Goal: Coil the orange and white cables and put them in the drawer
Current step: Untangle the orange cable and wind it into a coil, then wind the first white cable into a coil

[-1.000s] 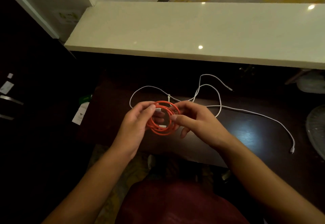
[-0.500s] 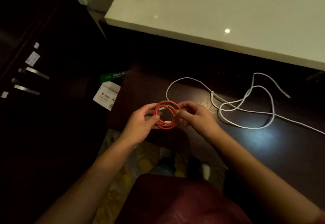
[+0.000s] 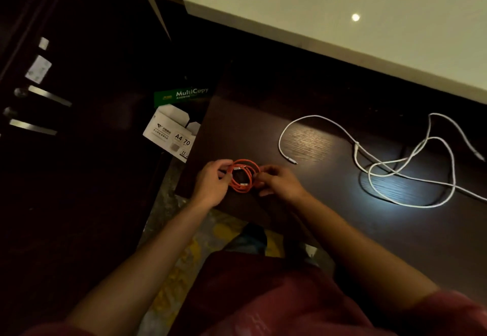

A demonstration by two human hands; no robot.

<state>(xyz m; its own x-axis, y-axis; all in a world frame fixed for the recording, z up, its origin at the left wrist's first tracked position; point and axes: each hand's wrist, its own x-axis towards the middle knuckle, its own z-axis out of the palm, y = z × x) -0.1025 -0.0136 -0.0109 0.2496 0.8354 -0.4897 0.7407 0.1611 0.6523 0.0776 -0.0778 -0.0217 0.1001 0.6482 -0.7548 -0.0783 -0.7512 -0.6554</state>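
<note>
Orange cable, coiled, pinched between my left hand and right hand; white cable sprawled loose on desk, rightward, nearer right hand.

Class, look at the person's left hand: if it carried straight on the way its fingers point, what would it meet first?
The left hand points right, across the orange cable coil it grips. Beyond that, probably the right hand holding the coil's other side.

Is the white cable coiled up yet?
No, the white cable lies loose and sprawled on the dark desk, apart from both hands.
</note>
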